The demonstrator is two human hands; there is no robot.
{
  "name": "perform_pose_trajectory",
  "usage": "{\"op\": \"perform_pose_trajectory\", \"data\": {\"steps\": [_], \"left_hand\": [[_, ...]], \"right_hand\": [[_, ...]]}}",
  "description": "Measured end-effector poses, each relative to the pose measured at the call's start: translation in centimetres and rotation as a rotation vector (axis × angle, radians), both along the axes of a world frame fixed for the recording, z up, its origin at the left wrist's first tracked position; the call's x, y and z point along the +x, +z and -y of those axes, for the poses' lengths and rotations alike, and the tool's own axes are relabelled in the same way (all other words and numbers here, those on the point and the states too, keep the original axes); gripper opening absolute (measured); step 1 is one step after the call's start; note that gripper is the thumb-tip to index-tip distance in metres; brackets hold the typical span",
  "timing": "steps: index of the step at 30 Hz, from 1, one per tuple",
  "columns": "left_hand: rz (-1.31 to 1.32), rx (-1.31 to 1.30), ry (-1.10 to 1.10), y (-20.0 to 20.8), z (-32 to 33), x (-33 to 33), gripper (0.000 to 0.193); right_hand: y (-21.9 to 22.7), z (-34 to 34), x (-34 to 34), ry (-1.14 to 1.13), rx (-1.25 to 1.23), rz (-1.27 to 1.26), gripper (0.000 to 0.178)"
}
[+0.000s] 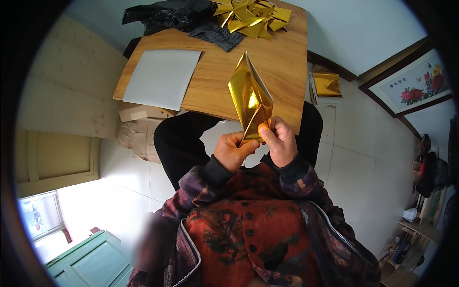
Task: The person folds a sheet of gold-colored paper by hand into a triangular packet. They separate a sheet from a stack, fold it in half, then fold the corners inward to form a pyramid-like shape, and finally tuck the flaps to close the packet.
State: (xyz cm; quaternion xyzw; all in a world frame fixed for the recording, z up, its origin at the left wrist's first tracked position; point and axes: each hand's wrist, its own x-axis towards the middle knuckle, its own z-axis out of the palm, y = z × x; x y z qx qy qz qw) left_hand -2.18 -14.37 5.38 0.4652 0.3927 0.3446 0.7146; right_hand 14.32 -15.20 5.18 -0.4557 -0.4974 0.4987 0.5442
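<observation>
Between my hands is a piece of folded gold foil paper, shiny on the outside, its pointed end tilted up and away from me over the table's near edge. My left hand pinches its lower left corner, thumb laid toward the middle. At the lower right, my right hand grips the paper, its thumb pressed on the gold face near a folded flap. A pale inner side shows along the paper's right edge. The fingers behind the paper are partly hidden.
On the wooden table lie a grey-white sheet, a dark textured cloth, a black plastic bag and a heap of folded gold pieces. Gold paper tops a stack right of the table. A framed flower picture leans by the wall.
</observation>
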Motion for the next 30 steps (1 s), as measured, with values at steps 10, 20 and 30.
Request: {"op": "perform_pose_trajectory", "data": {"steps": [10,20,30], "left_hand": [[-0.098,-0.063,-0.043,-1.8,-0.3,-0.4,0.026],[-0.275,-0.079,-0.053,-5.3,-6.0,0.6,0.037],[-0.865,1.209,0.123,-5.3,-6.9,2.3,0.032]], "right_hand": [[-2.5,-0.5,0.8,-0.024,-0.063,0.014,0.022],[-6.0,-5.6,1.4,-0.219,-0.098,0.388,0.019],[-5.2,-8.7,0.9,-0.314,-0.103,0.809,0.021]]}}
